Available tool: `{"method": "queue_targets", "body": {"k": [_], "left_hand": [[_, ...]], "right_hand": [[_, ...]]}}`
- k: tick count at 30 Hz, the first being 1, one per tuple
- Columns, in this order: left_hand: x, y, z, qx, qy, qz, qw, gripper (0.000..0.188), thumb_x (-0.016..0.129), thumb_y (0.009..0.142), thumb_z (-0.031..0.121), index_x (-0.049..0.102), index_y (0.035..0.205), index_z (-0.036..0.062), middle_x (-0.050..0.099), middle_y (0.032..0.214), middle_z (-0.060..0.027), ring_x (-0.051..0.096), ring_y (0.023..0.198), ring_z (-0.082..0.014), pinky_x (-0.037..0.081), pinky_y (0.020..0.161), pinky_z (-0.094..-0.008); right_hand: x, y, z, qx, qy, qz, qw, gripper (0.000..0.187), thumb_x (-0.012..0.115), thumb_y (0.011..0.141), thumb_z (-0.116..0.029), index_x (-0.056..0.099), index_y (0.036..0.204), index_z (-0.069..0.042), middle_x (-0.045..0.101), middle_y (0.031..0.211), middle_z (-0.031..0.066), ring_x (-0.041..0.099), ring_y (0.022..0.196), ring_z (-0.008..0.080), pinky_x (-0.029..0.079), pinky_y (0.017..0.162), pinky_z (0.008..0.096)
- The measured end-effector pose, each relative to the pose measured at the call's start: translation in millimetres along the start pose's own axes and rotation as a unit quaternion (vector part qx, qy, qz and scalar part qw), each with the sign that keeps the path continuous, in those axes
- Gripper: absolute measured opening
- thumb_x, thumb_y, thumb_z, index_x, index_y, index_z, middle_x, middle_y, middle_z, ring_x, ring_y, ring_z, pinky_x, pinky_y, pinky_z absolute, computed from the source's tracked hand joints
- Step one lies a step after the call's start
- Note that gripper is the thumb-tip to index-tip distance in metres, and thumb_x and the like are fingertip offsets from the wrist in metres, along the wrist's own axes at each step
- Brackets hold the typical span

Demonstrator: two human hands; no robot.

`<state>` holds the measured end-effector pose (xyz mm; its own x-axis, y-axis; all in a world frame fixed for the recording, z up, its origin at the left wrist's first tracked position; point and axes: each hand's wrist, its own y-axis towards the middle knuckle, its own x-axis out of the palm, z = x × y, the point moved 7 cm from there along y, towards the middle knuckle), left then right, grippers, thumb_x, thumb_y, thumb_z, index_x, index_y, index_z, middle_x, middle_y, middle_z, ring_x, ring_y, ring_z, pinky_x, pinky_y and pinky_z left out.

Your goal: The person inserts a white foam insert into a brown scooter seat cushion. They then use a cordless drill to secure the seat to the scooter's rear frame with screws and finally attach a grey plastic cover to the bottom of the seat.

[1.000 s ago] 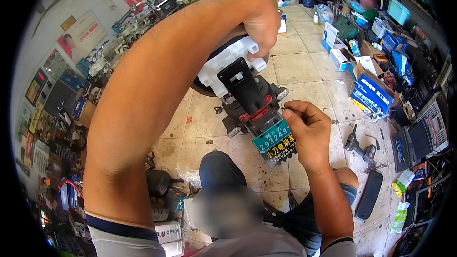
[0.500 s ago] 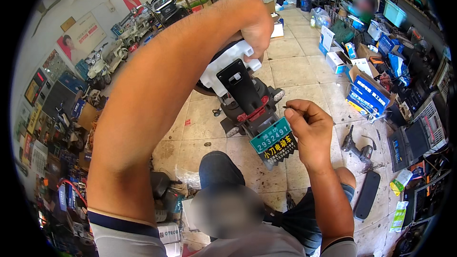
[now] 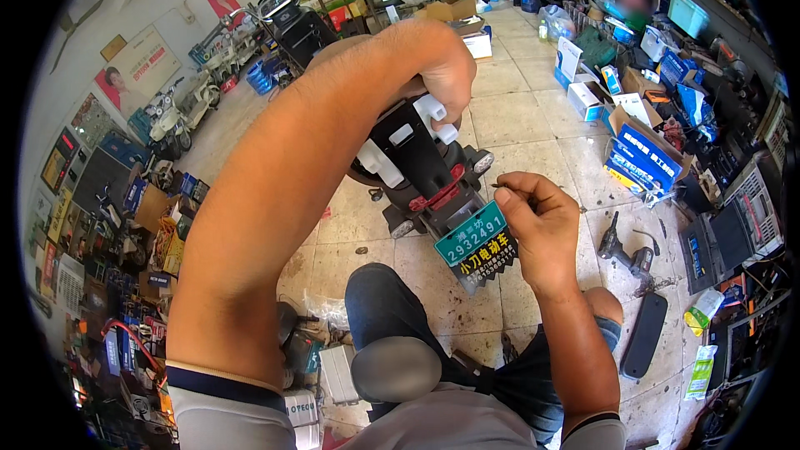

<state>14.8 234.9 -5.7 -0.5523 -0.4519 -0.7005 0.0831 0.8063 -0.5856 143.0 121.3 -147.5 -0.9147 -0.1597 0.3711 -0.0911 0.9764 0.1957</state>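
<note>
In front of me stands an electric scooter, its rear end toward me, with a green and black number plate (image 3: 472, 237) and a red tail light (image 3: 437, 193). A long black plastic panel (image 3: 410, 150) rises from its tail. A white moulded plastic part (image 3: 380, 164) shows on both sides of that panel. My left hand (image 3: 450, 79) reaches over from above, its fingers curled round the white part's far right edge; my forearm hides much of the scooter. Near the plate's right end, my right hand (image 3: 543, 221) pinches a small dark piece, perhaps a screw, between thumb and forefinger.
A dark drill-like tool (image 3: 627, 258) and a black phone-shaped object (image 3: 643, 335) lie on the tiles at right. Beyond them are an open tool case (image 3: 725, 233) and blue boxes (image 3: 642, 162). Parked scooters (image 3: 187, 104) line the left wall. A person sits far back.
The white part has shifted down behind the black panel, so less of it shows. My left hand has moved slightly with it. My right hand keeps its pinch near the plate.
</note>
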Motion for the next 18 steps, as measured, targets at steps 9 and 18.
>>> {"method": "queue_targets", "body": {"k": [9,18], "left_hand": [[-10,-18,-31,-0.018,-0.002,0.119,0.993,0.042,0.081,0.072,0.027,0.079,0.102,-0.0025,0.076,0.096,-0.0184,0.071,0.081,-0.0321,0.056,0.071,-0.0441],[78,-111,-87,0.000,-0.338,0.580,0.742,0.037,0.078,0.091,0.016,0.058,0.116,-0.0025,0.065,0.092,-0.0108,0.064,0.083,-0.0157,0.053,0.072,-0.0327]], "right_hand": [[6,0,3,-0.001,-0.015,-0.002,1.000,0.018,0.075,0.092,-0.001,0.073,0.109,0.005,0.068,0.087,0.0009,0.057,0.077,0.0054,0.047,0.071,0.0212],[0,-3,0,-0.003,-0.035,0.010,0.999,0.018,0.074,0.092,-0.002,0.073,0.109,0.006,0.068,0.087,0.0008,0.058,0.078,0.0058,0.047,0.072,0.0216]]}}
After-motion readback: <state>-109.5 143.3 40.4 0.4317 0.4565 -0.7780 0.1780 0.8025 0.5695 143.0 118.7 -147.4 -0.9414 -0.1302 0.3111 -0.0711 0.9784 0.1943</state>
